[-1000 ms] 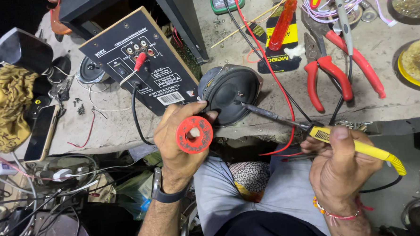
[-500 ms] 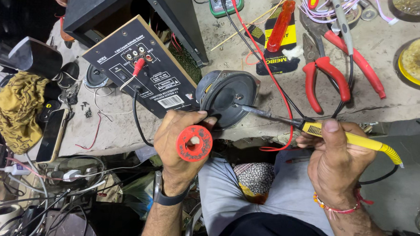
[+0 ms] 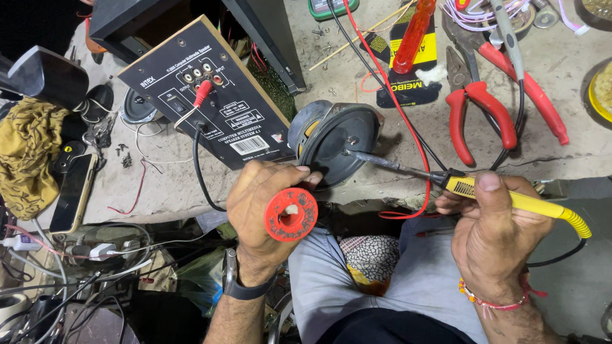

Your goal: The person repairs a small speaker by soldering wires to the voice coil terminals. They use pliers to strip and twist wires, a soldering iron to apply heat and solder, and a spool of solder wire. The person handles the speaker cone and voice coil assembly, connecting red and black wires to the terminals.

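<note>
Speaker driver (image 3: 340,144), round and dark (soldering iron (image 3: 457,184) tip touching), right hand (image 3: 492,232) grasping iron, left hand (image 3: 266,208) gripping red solder spool (image 3: 291,215).

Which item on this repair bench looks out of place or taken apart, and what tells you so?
The black speaker back panel lies loose and tilted against the open speaker cabinet, instead of being fitted to it. Small screws lie scattered on the bench beside it. The round speaker driver lies bare on the bench edge.
</note>
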